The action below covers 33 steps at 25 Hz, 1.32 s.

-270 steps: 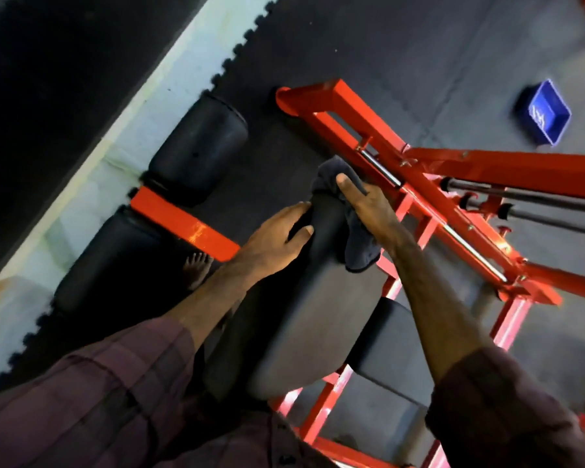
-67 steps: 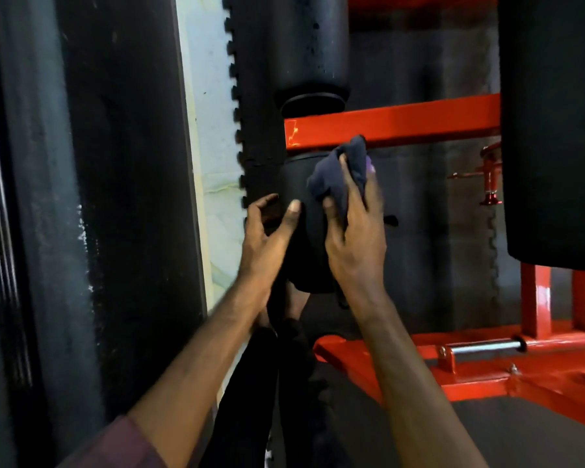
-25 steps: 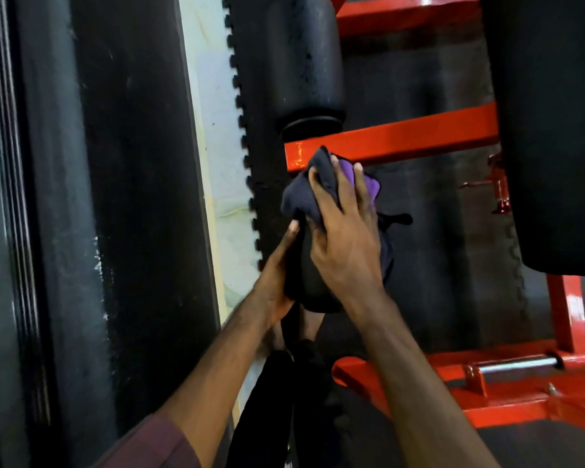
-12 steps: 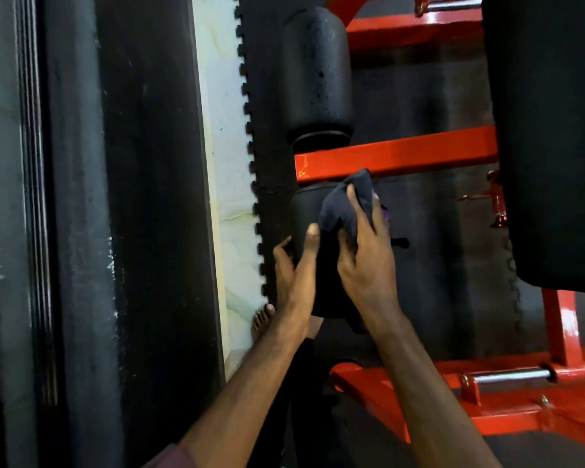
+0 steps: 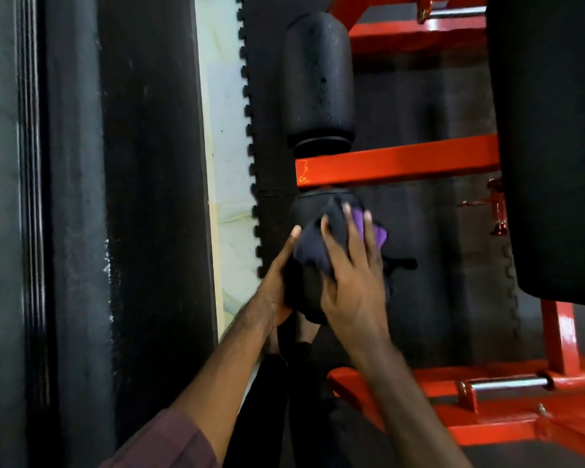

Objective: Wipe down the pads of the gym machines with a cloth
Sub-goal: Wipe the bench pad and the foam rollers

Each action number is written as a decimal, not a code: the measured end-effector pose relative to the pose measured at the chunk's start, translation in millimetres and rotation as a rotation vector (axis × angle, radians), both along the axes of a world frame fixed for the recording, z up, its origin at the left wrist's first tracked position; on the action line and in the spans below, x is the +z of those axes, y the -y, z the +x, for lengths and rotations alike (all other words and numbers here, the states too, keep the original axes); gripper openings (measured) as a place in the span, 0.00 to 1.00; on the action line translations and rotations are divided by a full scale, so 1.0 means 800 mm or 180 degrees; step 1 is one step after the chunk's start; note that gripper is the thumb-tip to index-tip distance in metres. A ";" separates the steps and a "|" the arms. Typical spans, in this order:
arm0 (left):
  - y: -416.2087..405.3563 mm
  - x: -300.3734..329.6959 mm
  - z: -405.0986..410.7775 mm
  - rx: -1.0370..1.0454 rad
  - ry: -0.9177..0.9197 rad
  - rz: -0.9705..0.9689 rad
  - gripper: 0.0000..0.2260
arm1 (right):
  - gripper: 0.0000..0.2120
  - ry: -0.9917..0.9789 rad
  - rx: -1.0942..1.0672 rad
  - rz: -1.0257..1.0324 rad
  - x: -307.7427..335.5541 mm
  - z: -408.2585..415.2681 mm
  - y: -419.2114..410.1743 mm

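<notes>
A dark cloth (image 5: 313, 248) with a purple patch covers the near black roller pad (image 5: 304, 207) below the red crossbar (image 5: 395, 160). My right hand (image 5: 352, 278) lies on top of the cloth with spread fingers curled over it, pressing it onto the pad. My left hand (image 5: 277, 278) holds the pad's left side, fingers straight along it. A second black roller pad (image 5: 318, 82) sits above the crossbar. Most of the near pad is hidden under the cloth and hands.
A large black bench pad (image 5: 551, 146) fills the right edge. The red machine frame (image 5: 500, 417) with a chrome pin runs across the lower right. Interlocking black floor mats (image 5: 260, 130) meet a pale floor strip (image 5: 223, 163); a dark panel stands at left.
Since half a second ago my right hand has slid down and round the near pad with the cloth, fingers now spread wider. My left hand has shifted lower along the pad's left side.
</notes>
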State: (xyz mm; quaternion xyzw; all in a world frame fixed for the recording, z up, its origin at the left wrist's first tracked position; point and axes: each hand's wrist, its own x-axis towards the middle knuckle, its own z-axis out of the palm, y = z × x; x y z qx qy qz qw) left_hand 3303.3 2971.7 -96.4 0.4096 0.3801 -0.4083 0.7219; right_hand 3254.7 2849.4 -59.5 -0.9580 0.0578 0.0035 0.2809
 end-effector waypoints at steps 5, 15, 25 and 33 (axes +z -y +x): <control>0.004 -0.001 0.004 -0.0267 0.0550 0.0575 0.20 | 0.34 -0.0121 -0.0287 0.0488 -0.010 0.049 0.016; 0.037 0.014 -0.015 -0.0421 0.0695 0.1928 0.38 | 0.35 -0.0489 -0.0795 0.0974 -0.010 0.011 0.024; 0.002 0.002 -0.016 -0.0124 0.0369 0.1291 0.24 | 0.35 -0.0034 0.0088 -0.0124 0.006 -0.038 0.000; -0.020 0.064 0.041 -0.1019 0.0931 0.1796 0.14 | 0.38 -0.0096 0.0314 -0.0430 0.020 -0.012 -0.005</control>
